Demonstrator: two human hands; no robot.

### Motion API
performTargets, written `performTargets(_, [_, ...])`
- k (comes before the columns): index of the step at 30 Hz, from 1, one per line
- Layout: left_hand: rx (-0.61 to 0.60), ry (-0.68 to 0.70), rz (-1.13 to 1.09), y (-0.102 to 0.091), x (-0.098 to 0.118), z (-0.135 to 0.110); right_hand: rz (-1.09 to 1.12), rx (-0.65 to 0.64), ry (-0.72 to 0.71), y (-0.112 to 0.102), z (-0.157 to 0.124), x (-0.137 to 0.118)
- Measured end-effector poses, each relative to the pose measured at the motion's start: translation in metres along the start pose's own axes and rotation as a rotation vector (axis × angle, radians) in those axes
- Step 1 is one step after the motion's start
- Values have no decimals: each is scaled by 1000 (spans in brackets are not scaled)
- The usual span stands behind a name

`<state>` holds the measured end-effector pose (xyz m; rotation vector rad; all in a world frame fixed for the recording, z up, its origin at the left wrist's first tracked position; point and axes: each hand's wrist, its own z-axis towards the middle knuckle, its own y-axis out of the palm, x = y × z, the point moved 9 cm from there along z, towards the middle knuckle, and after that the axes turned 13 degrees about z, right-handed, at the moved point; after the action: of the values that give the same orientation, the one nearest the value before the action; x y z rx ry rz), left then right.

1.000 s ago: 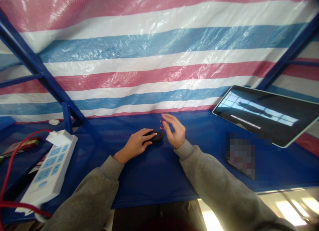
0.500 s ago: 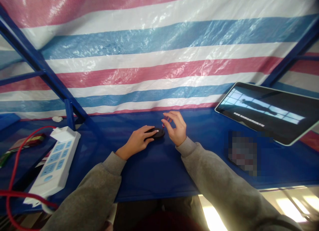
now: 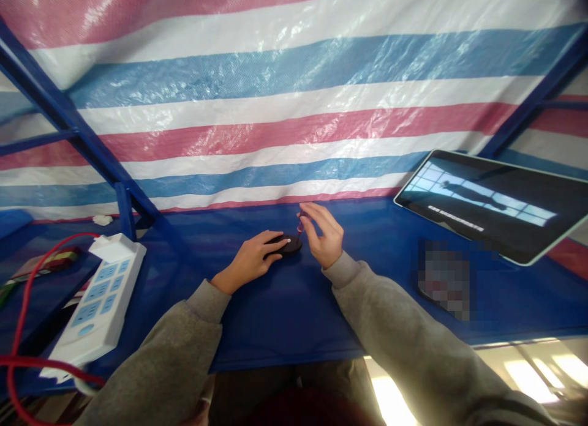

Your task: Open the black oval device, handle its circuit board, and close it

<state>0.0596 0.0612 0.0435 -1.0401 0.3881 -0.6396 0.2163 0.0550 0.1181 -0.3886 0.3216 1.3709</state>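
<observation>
A flat black oval object lies on the blue tabletop in front of me; its exact kind is unclear. My left hand grips its left side, with fingers over the top and the thumb along the near edge. Above its right end, my right hand pinches the top of a small screwdriver with a reddish, see-through handle. The screwdriver stands nearly upright, and its tip meets the right part of the black object.
At left lies a white power strip with a red cable. On the right, a tablet-like screen leans back, with a blurred-out item before it. Blue frame bars and a striped plastic sheet stand behind the table.
My right fingers have straightened a little around the screwdriver, and more of its handle shows. My left hand and the black object stay together; the whole view has shifted slightly.
</observation>
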Motion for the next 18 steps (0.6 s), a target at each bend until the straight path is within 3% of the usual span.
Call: performTargets(18, [11, 11, 6, -3, 3, 1, 1, -21, 31, 0, 0, 6])
